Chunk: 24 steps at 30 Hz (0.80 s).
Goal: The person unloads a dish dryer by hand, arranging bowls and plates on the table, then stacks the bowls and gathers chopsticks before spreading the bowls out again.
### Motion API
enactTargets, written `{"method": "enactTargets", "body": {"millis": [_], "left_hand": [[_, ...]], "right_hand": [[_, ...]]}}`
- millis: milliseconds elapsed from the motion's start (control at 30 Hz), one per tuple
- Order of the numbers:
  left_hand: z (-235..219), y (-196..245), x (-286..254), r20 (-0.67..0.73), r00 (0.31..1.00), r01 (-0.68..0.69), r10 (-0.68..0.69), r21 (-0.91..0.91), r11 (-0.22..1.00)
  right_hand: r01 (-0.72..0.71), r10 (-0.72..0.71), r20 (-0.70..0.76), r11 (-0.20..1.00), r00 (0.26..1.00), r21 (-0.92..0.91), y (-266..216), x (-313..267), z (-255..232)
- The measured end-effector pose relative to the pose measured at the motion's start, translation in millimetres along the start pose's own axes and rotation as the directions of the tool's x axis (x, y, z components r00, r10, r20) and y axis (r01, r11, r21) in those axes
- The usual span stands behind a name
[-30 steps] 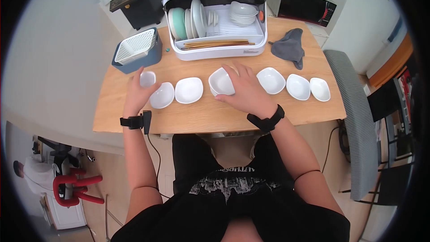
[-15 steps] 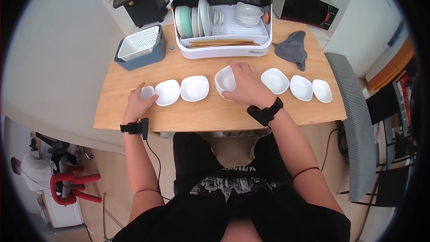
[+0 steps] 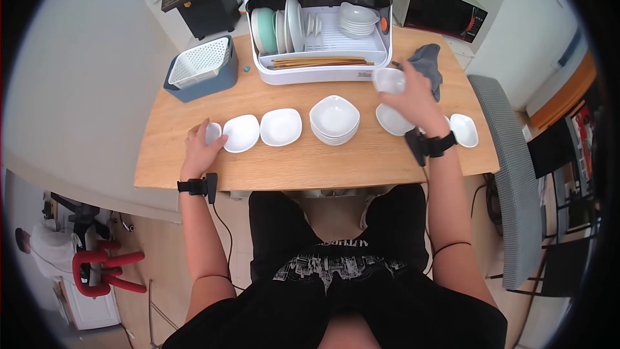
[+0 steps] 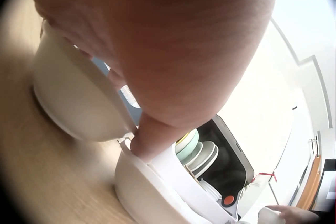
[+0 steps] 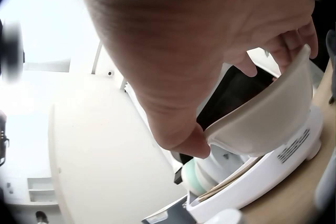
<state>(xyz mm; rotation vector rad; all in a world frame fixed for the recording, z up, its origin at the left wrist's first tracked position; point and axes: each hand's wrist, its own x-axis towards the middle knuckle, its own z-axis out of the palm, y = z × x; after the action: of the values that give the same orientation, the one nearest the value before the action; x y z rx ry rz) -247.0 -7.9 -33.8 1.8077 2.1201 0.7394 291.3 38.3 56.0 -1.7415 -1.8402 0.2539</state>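
Observation:
My right hand (image 3: 413, 98) grips a white bowl (image 3: 389, 81) by its rim, tilted, above the right part of the table. In the right wrist view, the thumb pinches the near rim of this bowl (image 5: 268, 113) and the fingers reach the far side. At the left end of the row, my left hand (image 3: 201, 150) holds a small white bowl (image 3: 213, 133) standing on the table, its thumb right at the rim. Beside it sits a wider white bowl (image 3: 241, 134), then a squarish one (image 3: 281, 127). A stack of white bowls (image 3: 334, 118) stands mid-table.
Right of the stack are a bowl (image 3: 391, 120) partly under my right hand and a small bowl (image 3: 464, 130). Behind stands an open dish box (image 3: 316, 76) with plates, bowls and chopsticks. A blue basket (image 3: 201, 87) is back left, a grey cloth (image 3: 426, 63) back right.
My right hand has lifted a bowl off the middle stack and carried it right. My left hand has come down with the small bowl onto the table at the row's left end.

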Motion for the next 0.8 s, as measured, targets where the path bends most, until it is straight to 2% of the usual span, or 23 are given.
{"method": "enactTargets", "body": {"millis": [67, 100, 133, 167, 200, 233, 267, 300, 333, 367, 400, 467, 533, 700, 767, 800], "left_hand": [[2, 0, 0, -0.007, 1.0, -0.023, 0.023, 0.006, 1.0], [2, 6, -1, -0.008, 1.0, -0.002, 0.003, 0.022, 1.0], [2, 14, -2, -0.012, 1.0, 0.017, -0.017, 0.039, 0.999], [3, 22, -2, -0.017, 1.0, 0.015, -0.014, 0.037, 0.999], [6, 30, -3, -0.078, 0.997, 0.03, -0.02, 0.132, 0.991], [9, 41, -4, -0.138, 0.99, 0.052, -0.021, 0.224, 0.973], [14, 52, -4, -0.138, 0.99, 0.053, -0.022, 0.224, 0.973], [19, 67, -2, -0.168, 0.972, -0.123, 0.162, 0.217, 0.968], [24, 84, -2, -0.198, 0.921, -0.294, 0.337, 0.217, 0.931], [26, 113, -4, -0.11, 0.901, -0.405, 0.419, 0.128, 0.905], [29, 145, -9, -0.029, 0.864, -0.502, 0.503, 0.029, 0.864], [47, 193, -22, 0.063, 0.832, -0.539, 0.551, -0.141, 0.831], [61, 228, -25, 0.186, 0.802, -0.551, 0.568, -0.137, 0.823], [87, 263, -24, 0.264, 0.797, -0.543, 0.543, -0.078, 0.836], [89, 268, -21, 0.293, 0.798, -0.533, 0.526, -0.06, 0.844], [90, 268, -20, 0.295, 0.801, -0.533, 0.521, -0.048, 0.845]], "right_hand": [[-0.123, 0.123, -0.002, 0.991, 0.992, -0.044, 51, 22, -1], [-0.122, 0.122, -0.003, 0.991, 0.993, -0.046, 72, 26, 2], [-0.217, 0.217, 0.014, 0.976, 0.976, -0.016, 91, 31, 4], [-0.308, 0.308, 0.031, 0.951, 0.951, 0.014, 103, 35, 6], [-0.306, 0.305, 0.028, 0.952, 0.952, 0.015, 108, 38, 7], [-0.358, 0.361, 0.061, 0.932, 0.931, -0.052, 111, 40, 7], [-0.406, 0.418, 0.092, 0.906, 0.904, -0.122, 114, 41, 9], [-0.405, 0.417, 0.095, 0.906, 0.904, -0.123, 114, 42, 12], [-0.426, 0.445, 0.1, 0.889, 0.89, -0.168, 113, 42, 15], [-0.444, 0.472, 0.104, 0.871, 0.876, -0.212, 110, 44, 18], [-0.44, 0.468, 0.109, 0.873, 0.877, -0.212, 105, 44, 20], [-0.44, 0.47, 0.09, 0.867, 0.878, -0.234, 91, 41, 19], [-0.426, 0.461, 0.095, 0.867, 0.882, -0.259, 80, 36, 20], [-0.37, 0.392, 0.036, 0.892, 0.919, -0.258, 68, 15, 22], [-0.197, 0.185, -0.068, 0.932, 0.98, -0.304, 66, 7, 31], [-0.202, 0.191, -0.068, 0.931, 0.979, -0.305, 59, 2, 33]]}}
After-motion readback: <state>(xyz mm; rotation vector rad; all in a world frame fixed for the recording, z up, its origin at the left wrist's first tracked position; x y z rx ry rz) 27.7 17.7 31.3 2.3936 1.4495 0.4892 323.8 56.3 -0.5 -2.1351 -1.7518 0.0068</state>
